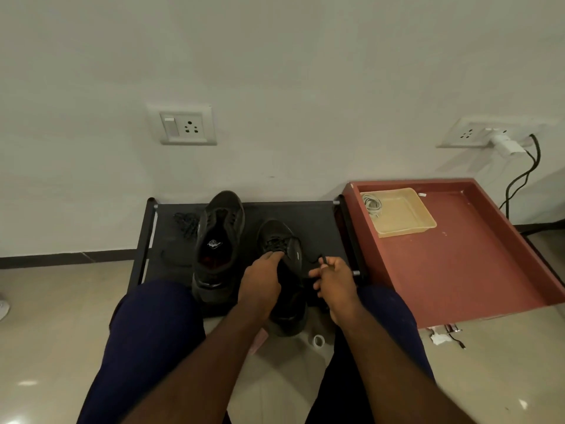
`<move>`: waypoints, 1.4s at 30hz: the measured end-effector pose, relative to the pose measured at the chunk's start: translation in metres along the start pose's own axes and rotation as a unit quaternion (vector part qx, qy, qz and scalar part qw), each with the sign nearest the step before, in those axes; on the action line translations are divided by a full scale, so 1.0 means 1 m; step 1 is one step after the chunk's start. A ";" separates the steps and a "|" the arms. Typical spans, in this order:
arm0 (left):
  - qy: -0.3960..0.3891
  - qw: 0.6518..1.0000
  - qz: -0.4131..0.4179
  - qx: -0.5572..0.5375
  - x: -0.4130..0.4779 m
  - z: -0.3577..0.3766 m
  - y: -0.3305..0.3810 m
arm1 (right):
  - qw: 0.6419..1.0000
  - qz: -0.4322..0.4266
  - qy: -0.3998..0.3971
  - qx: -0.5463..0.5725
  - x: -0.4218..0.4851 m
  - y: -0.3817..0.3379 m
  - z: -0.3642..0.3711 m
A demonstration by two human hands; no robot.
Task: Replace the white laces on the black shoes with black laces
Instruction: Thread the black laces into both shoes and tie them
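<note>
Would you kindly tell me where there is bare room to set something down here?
Roomiest: the red table, in front and right of the beige tray. Also the rack's back right strip, between the right shoe and the table. Crowded: the rack's left and middle, with loose lace, left shoe, left hand and right hand.

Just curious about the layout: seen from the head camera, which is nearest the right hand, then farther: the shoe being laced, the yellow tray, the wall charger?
1. Shoe, just left of the right hand.
2. Tray, farther back, to the right.
3. Charger, on the far wall, right.
</note>
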State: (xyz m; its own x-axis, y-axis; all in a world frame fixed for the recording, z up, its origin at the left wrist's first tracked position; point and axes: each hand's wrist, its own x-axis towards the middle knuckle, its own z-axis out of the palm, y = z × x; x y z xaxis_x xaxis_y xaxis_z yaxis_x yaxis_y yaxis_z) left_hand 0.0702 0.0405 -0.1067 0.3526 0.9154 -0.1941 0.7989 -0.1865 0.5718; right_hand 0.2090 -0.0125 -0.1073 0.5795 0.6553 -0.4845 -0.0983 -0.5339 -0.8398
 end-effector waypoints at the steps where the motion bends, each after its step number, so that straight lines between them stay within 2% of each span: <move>1: 0.004 1.000 0.005 0.002 -0.004 -0.001 -0.001 | 1.000 -0.011 -0.004 0.011 -0.002 -0.002 0.000; 7: 0.009 1.000 0.015 -0.007 -0.020 0.005 -0.013 | 0.998 -0.005 -0.022 0.054 -0.012 0.005 0.008; 11: 0.011 0.999 -0.022 -0.021 -0.023 0.015 -0.014 | 0.998 0.009 -0.039 0.043 -0.015 0.010 0.014; 16: 0.034 0.980 -0.098 -0.167 -0.028 0.027 0.000 | 0.994 0.046 -0.055 0.078 -0.013 0.010 0.012; 18: 0.045 0.974 -0.122 -0.183 -0.028 0.033 0.002 | 0.993 0.036 -0.062 0.090 -0.012 0.009 0.011; 22: 0.076 0.978 -0.129 -0.148 -0.028 0.042 0.004 | 0.993 0.000 -0.074 0.097 -0.013 0.008 0.008; 25: 0.074 0.970 -0.138 -0.186 -0.025 0.045 0.005 | 0.997 -0.034 -0.058 0.049 -0.009 0.012 0.009; 31: 0.055 0.956 -0.152 -0.244 -0.021 0.039 0.001 | 0.992 -0.041 -0.068 0.097 -0.002 0.009 0.019; 37: 0.015 0.966 -0.115 -0.233 -0.024 0.034 -0.001 | 0.997 -0.062 -0.049 0.018 0.008 0.017 0.033; 42: -0.007 0.973 -0.106 -0.205 -0.023 0.035 -0.009 | 0.983 -0.138 -0.017 -0.120 0.013 0.020 0.037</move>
State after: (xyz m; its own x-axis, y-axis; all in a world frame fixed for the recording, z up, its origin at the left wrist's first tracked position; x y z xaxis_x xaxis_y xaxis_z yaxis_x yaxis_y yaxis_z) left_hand 0.0724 0.0086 -0.1350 0.2094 0.9122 -0.3523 0.5941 0.1675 0.7868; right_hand 0.1849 0.0054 -0.1392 0.5299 0.8081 -0.2572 0.2555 -0.4413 -0.8602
